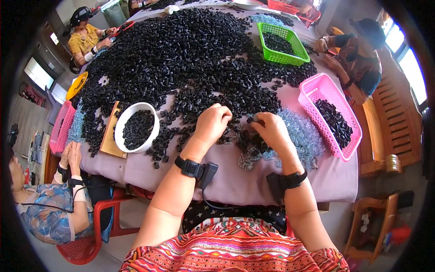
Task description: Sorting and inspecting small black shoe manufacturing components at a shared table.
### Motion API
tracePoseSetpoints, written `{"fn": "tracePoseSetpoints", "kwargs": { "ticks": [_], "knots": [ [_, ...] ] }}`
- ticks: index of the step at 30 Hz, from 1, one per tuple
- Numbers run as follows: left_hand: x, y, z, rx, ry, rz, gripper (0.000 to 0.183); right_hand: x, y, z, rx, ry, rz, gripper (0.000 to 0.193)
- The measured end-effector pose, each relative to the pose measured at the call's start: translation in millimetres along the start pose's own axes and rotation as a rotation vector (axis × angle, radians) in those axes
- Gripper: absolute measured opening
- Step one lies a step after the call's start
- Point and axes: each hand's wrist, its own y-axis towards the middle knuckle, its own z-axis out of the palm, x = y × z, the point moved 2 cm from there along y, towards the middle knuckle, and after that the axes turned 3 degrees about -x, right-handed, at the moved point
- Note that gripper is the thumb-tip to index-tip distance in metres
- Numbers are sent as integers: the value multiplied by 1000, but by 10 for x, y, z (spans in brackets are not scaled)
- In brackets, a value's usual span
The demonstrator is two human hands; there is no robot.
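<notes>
My left hand [213, 121] is closed, its fingertips pinched together over the near edge of a large heap of small black plastic pieces [199, 50]. Whatever it may hold is hidden. Just across a small gap, my right hand [273, 128] pinches a small black plastic piece [250, 120] between thumb and forefinger. Under and beside that hand lies a pile of small clear plastic pieces [304, 138]. A few more clear pieces lie loose between my two hands, mixed with black ones.
A white bowl [154, 131] of black pieces stands left, against a wooden board [108, 138]. To the right are a pink basket [352, 147] and a green basket [285, 59], both holding black pieces. Several people sit around the cloth-covered table [331, 181], one near a red chair [97, 226].
</notes>
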Motion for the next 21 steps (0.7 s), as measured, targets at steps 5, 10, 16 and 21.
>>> {"fn": "tracePoseSetpoints", "kwargs": {
  "ticks": [5,10,16,21],
  "knots": [
    [-59,-15,2,-40,-163,20,14,15,18,1,9,63,7,21],
    [-29,-17,4,18,-40,90,14,49,1,14,-24,264,39,20],
    [-83,-12,-24,-38,-65,89,9,43,12,28,-21,326,101,21],
    [-63,22,14,-46,-294,-5,8,34,20,64,-22,446,98,22]
  ]
}}
